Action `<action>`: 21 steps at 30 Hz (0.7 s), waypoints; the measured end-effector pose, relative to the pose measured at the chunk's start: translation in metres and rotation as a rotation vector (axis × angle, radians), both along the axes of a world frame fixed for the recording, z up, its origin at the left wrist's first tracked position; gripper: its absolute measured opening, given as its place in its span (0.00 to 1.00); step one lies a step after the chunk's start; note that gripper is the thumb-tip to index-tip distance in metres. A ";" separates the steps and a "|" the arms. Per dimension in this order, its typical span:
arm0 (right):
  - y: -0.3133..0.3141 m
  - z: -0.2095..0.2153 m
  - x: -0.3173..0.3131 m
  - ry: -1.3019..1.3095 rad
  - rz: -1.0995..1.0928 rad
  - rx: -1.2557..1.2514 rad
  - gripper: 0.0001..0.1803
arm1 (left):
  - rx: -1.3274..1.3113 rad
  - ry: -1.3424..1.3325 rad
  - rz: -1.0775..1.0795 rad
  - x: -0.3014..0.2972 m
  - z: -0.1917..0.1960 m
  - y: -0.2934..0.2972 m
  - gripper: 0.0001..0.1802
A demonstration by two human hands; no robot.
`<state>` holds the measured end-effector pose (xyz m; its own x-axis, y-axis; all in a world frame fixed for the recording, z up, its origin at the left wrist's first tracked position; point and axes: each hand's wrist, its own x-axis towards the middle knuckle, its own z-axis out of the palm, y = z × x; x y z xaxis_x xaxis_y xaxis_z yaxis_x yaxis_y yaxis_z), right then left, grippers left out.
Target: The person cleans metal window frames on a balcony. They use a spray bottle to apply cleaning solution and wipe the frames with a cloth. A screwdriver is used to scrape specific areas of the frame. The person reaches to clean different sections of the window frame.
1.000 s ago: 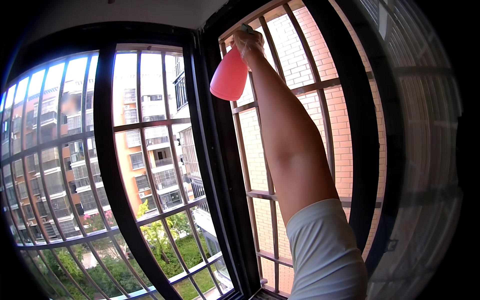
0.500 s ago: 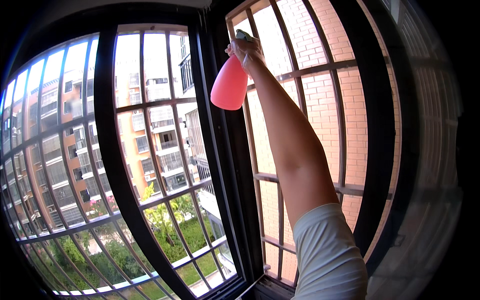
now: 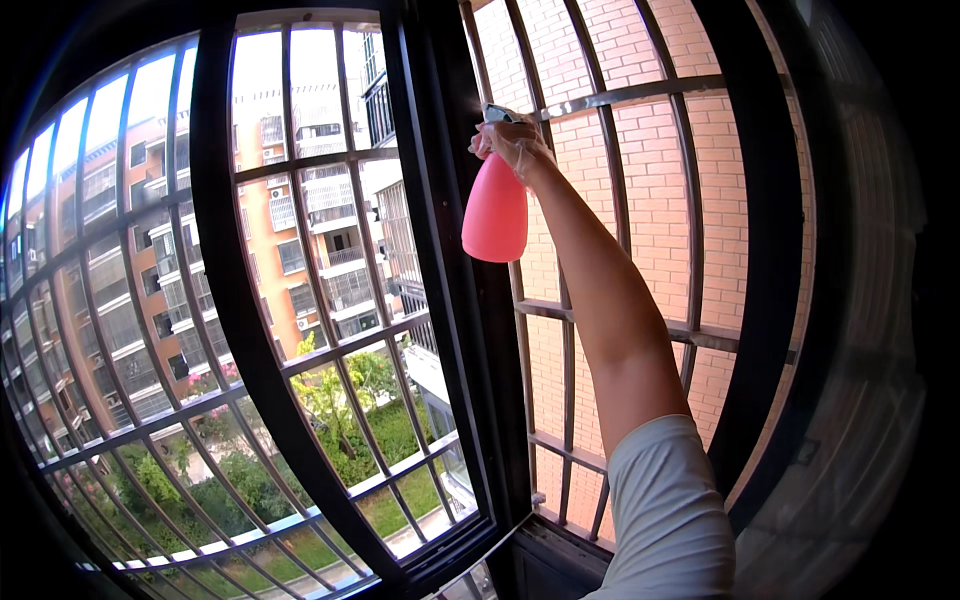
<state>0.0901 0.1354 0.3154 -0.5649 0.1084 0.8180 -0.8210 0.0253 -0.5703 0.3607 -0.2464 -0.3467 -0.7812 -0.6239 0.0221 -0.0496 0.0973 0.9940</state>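
My right arm stretches up and forward, its light sleeve at the lower edge. High up, my right hand (image 3: 515, 147), in what looks like a thin clear glove, is closed round the neck of a pink spray bottle (image 3: 495, 215). The bottle hangs upright below the hand, and its dark grey-green spray head (image 3: 503, 115) shows above the fingers. A faint mist seems to show by the nozzle. Behind the bottle stand the dark corner post (image 3: 450, 230) and the barred right window (image 3: 640, 200). My left hand is out of the picture.
Dark frames (image 3: 240, 330) divide the windows, with metal bars (image 3: 310, 260) across them. Beyond lie an orange apartment building (image 3: 275, 220), green shrubs (image 3: 370, 450) and a brick wall (image 3: 650, 260). At the far right is a dim sliding pane (image 3: 850, 350).
The view has tilted up slightly. In the picture, my right hand and the spray bottle sit lower and farther right, still gripped. A faint mist now shows near the nozzle.
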 end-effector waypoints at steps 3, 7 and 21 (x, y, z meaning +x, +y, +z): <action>0.001 -0.038 -0.033 -0.037 0.104 -0.028 0.05 | -0.009 -0.029 0.037 0.023 -0.014 -0.005 0.16; -0.013 -0.165 -0.034 0.056 0.080 -0.097 0.15 | -0.025 -0.076 0.104 0.067 -0.036 -0.010 0.17; -0.032 -0.505 0.055 -0.596 -0.234 -0.009 0.10 | -0.030 -0.088 0.002 0.123 0.019 0.045 0.12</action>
